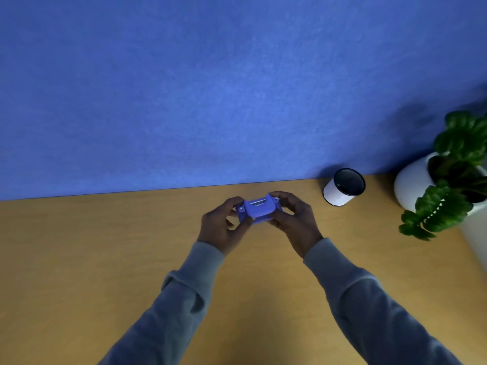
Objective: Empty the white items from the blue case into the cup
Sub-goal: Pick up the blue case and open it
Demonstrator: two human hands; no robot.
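Observation:
A small blue case [258, 209] is held between both hands just above the wooden table, near its far edge. My left hand [222, 226] grips its left end and my right hand [292, 222] grips its right end. A pale strip shows along the case's top edge; I cannot tell whether the lid is open. The cup [342, 187], white outside and dark inside, stands upright to the right of the case, against the blue wall. Its inside is too dark to see any contents.
A white pot [411, 183] with a green leafy plant [453, 175] stands at the far right, beyond the cup. A blue felt wall [210, 88] closes off the back of the wooden table [79, 259].

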